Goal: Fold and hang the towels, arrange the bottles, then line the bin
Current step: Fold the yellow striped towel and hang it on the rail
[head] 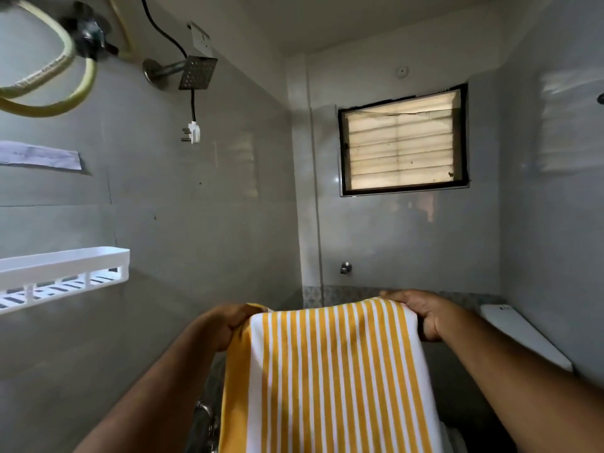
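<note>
A yellow-and-white striped towel [330,377] hangs down in front of me, held up by its top edge. My left hand [228,325] grips the top left corner. My right hand [421,315] grips the top right corner, fingers curled over the fold. The towel looks doubled over, with a yellow layer showing along its left side. Its lower end runs out of view. No bottles or bin are visible.
A white slotted wall shelf [65,269] juts out at the left. A shower head [196,71], a dangling plug [192,132] and yellow hoses [49,103] are high on the left wall. A louvred window [403,142] faces me. A white cistern lid [523,335] sits at the right, a tap [204,416] below.
</note>
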A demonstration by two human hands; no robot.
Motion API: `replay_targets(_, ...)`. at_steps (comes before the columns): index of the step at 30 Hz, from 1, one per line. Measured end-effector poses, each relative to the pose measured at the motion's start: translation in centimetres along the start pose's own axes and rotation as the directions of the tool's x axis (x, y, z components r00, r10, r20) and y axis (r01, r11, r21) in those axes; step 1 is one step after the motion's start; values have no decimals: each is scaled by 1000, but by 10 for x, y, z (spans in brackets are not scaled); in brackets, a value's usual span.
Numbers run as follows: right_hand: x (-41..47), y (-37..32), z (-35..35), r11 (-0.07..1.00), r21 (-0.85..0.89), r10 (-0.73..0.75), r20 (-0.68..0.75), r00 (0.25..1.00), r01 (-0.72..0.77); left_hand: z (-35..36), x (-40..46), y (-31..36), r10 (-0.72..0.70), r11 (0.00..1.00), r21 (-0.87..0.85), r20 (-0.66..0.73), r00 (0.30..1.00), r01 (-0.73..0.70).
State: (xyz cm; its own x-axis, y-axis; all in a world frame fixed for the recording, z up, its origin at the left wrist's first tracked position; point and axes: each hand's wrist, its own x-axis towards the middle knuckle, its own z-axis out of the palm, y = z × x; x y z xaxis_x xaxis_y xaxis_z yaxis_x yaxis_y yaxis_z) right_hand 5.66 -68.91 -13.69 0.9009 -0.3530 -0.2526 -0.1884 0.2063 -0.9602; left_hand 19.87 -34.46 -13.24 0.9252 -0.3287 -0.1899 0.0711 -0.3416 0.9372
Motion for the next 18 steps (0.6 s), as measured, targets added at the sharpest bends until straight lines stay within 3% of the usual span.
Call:
replay_targets(5,-1,-14,0,982,150,-113,-44,993,118,0,-22,47,59,986,167,-260,964,-15)
replay_targets(9,-5,-25,-6,959,157,-233,-33,972,235,-10,-24,61,280,896,432,-362,889,-107)
replay_targets(11,-17,-30,-7,956,134,-272,64,960,262,-16,-29,66,299,933,296,-334,894,-202)
replay_targets(14,-29,-34,-9,950,-100,-269,220,938,296,-27,-39,76,222,962,-124,-153,963,-242)
replay_targets(16,-34,-36,-8,894,-303,-265,240,934,331,-30,-46,81,297,931,-194,-82,951,-308)
replay_targets(18,-37,-38,-5,829,-444,-266,222,938,340,-31,-48,87,367,917,-136,-91,926,-376)
